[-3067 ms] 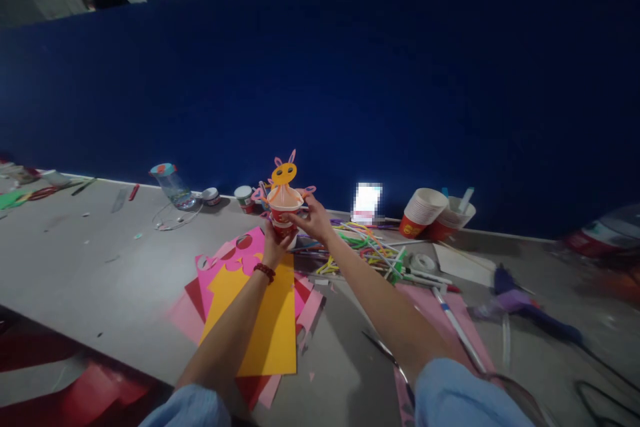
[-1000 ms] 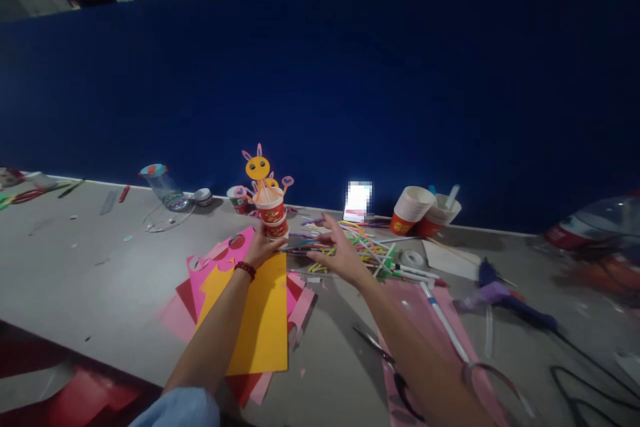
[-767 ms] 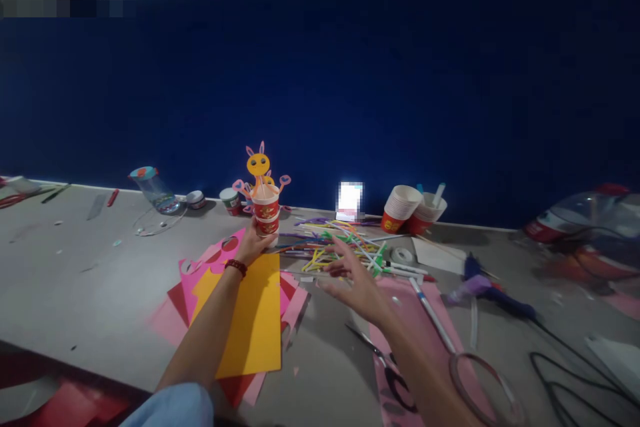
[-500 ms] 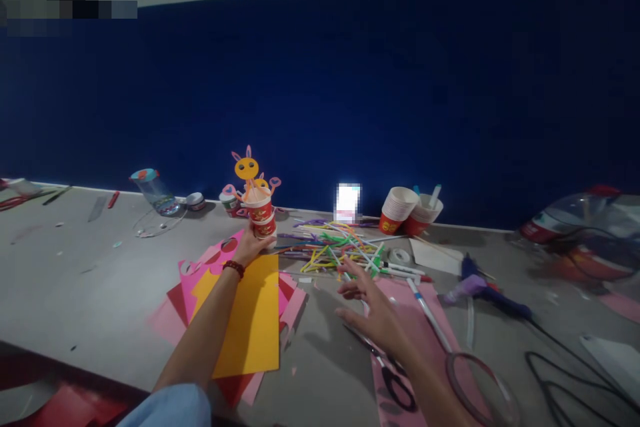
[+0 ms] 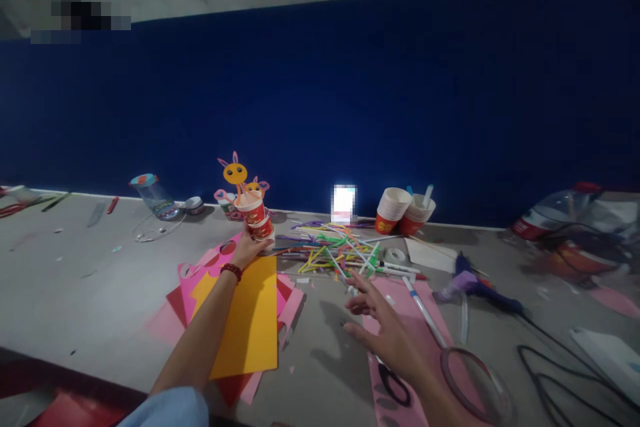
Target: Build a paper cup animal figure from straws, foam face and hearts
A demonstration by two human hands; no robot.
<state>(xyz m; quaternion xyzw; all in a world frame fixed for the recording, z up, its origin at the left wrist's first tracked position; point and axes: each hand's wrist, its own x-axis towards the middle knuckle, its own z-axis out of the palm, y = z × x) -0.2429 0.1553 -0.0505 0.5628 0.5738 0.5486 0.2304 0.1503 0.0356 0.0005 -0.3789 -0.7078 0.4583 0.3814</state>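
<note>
A dark blue partition [image 5: 320, 100] fills the upper and middle frame, behind a grey counter [image 5: 100, 320] that spans the lower frame. At lower right a pink sheet [image 5: 415, 310] lies beneath the right hand [image 5: 359, 307], whose grip is spread and relaxed in the air. At lower centre-left, a yellow sheet [image 5: 257, 320] tops layered pink and red papers. Colourful pipe cleaners [image 5: 340, 250] lie heaped at centre. Left of them is a cup figure [image 5: 254, 213], red-and-white paper cups topped by a yellow, pink-eared face, tilting left; the left hand [image 5: 249, 250] has its grip closed around the lower part. Black-handled scissors [image 5: 393, 385] lie partly hidden below the right hand.
</note>
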